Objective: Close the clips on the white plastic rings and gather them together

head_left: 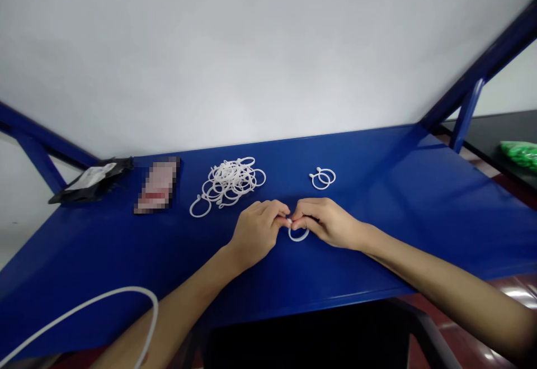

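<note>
Illumination is moderate and diffuse, apparently from above. The white wall is evenly lit, with grey shading toward its upper corners. The blue table displays a faint sheen along its front edge; a dark shadow band crosses its right rear area. The zone beneath the table is near black. Specular glare is present on the red floor. Wide-angle distortion stretches the frame edges. The pile of white rings shows reduced internal detail. A coarse pixel mosaic obscures the flat packet. The green bag appears soft.
</note>
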Action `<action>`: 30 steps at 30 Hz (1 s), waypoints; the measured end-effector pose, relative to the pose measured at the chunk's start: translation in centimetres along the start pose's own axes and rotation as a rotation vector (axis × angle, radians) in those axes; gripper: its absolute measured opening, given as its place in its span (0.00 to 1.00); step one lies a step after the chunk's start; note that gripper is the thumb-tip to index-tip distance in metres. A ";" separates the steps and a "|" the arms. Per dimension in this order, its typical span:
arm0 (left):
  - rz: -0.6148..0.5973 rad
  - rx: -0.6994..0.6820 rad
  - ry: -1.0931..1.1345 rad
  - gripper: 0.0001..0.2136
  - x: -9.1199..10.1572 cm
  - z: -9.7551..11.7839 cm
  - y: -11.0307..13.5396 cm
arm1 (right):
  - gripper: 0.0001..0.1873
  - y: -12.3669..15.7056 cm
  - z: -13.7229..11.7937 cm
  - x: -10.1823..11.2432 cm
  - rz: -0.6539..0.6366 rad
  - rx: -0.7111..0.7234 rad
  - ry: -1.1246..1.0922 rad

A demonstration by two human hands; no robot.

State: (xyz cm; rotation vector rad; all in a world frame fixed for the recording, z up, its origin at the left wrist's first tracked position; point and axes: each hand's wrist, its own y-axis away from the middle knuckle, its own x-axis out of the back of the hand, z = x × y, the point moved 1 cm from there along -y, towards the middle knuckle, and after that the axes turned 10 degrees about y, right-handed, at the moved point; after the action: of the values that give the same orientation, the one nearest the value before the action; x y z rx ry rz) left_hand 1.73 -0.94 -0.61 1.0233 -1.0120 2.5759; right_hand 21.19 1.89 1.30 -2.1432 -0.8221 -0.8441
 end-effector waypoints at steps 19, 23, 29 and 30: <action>0.052 0.074 -0.548 0.06 3.8 -4.7 -1.6 | 0.17 0.6 5.6 4.0 0.237 -0.297 0.895; 0.159 0.003 -0.545 0.07 3.8 -3.0 -1.9 | 0.17 0.1 3.8 3.0 0.232 -0.217 0.752; 0.162 -0.090 -0.102 0.07 2.6 0.3 -1.8 | 0.19 -0.4 0.5 0.7 0.166 -0.113 0.335; 0.148 -0.071 0.009 0.06 2.4 0.7 -1.7 | 0.17 -0.4 0.2 0.4 0.155 -0.100 0.269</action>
State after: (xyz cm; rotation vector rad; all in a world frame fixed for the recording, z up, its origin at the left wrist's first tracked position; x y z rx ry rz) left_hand 1.06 -0.30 2.26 0.9524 -1.2109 2.6352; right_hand 21.24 2.38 1.65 -2.0873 -0.4808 -1.0805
